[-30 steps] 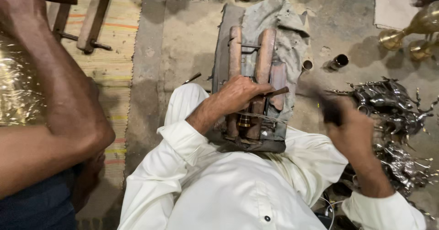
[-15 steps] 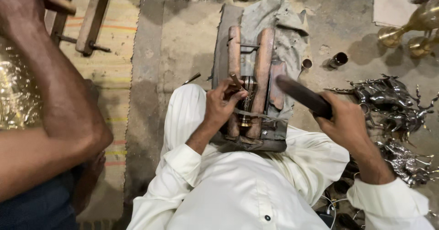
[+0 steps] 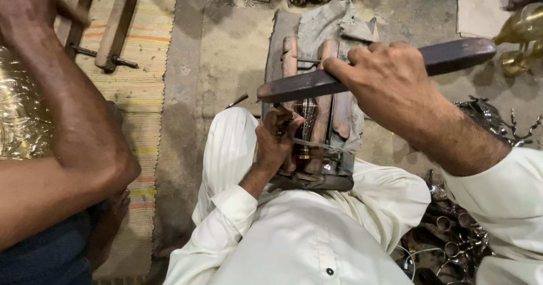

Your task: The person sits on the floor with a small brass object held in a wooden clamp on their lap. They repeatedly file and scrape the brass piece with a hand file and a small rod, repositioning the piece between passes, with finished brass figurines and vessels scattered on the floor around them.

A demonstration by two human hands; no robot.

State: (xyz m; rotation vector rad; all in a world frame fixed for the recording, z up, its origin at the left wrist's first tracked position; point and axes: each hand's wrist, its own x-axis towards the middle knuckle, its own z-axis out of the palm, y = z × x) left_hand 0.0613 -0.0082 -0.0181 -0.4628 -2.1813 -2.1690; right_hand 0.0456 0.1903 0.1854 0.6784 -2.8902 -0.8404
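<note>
Bare concrete floor serves as the workplace, with a striped mat to the left where a co-worker's arm crosses the view. The person sits with a wooden clamp between the knees, laid on a grey cloth.

A second ago the right hand was low and out to the side with the dark flat bar; now it is raised, clenched round the bar's middle, so the bar lies crosswise just above the left hand. Meanwhile the left hand has slid down from the clamp's top to a small brass piece held upright between the clamp's two wooden jaws; its fingers pinch a thin tool whose tip meets the piece. Judging by this, hammering or chasing on the brass piece is under way.

No container shows its contents. Below the right hand lies a heap of silvery metal parts on the floor; beyond it, brass vessels stand at the edge.
</note>
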